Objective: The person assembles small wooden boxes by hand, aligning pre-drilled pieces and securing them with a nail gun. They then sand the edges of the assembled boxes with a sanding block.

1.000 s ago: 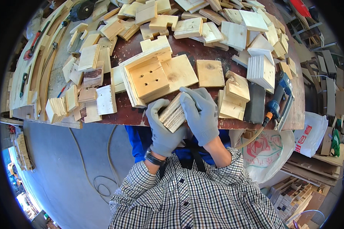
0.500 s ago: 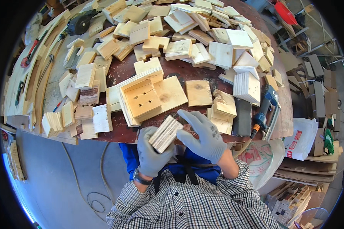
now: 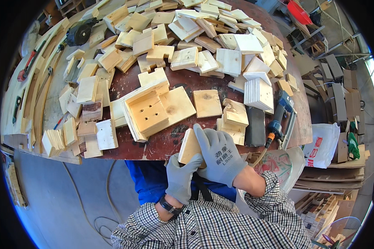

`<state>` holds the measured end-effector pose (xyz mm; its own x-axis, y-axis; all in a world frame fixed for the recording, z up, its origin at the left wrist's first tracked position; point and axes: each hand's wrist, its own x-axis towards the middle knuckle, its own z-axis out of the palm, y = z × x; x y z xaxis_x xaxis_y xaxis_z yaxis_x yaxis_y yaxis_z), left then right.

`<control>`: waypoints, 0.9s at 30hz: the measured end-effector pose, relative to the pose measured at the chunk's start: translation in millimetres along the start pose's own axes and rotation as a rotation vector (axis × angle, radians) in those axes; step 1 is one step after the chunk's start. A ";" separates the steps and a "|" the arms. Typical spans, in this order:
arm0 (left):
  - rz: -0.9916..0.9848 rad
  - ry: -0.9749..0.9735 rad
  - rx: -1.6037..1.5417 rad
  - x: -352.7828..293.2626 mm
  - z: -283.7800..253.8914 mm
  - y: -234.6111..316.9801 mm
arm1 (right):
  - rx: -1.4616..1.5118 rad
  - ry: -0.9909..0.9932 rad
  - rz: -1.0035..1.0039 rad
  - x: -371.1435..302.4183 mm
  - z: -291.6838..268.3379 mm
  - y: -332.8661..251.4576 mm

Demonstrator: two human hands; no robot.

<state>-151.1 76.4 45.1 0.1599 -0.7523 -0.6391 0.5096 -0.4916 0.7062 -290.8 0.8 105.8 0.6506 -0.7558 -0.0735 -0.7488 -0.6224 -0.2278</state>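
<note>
Just off the table's near edge I hold a pale plywood block [image 3: 188,146] with its smooth flat face showing. My left hand [image 3: 179,178], in a grey glove, grips its lower end with the thumb across the corner. My gloved right hand [image 3: 222,155] closes on the block's right side, its fingers along the upper edge. Beyond my hands sits a wooden piece with several dark holes [image 3: 147,114] in a corner of boards, on a wider board [image 3: 179,103]. A square block [image 3: 207,103] lies to its right.
A big pile of wood offcuts [image 3: 187,25] covers the far table. A nail gun [image 3: 278,116] with a hose lies at right, near a dark block [image 3: 255,126] and stacked plywood squares [image 3: 257,93]. A circular saw [image 3: 79,32] sits far left. White bags [image 3: 323,145] stand right of the table.
The plywood block has turned from its layered edge to its flat face and moved slightly up and right. My right hand, apart from it before, now closes on it.
</note>
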 end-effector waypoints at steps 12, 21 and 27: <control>-0.083 -0.116 -0.134 -22.3 -4.6 24.6 | -0.154 -0.154 -0.221 21.2 0.8 44.5; 1.388 0.651 1.321 2.6 -92.0 88.5 | -0.286 -0.090 -0.215 30.8 -29.0 52.2; 1.341 0.419 1.137 64.8 -88.4 83.2 | -0.309 -0.320 -0.101 113.2 -53.8 120.5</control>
<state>-23.5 25.5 35.5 0.2035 -0.7882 0.5808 -0.8688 0.1281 0.4783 -314.2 -170.7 122.2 0.6923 -0.6173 -0.3736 -0.6503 -0.7582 0.0477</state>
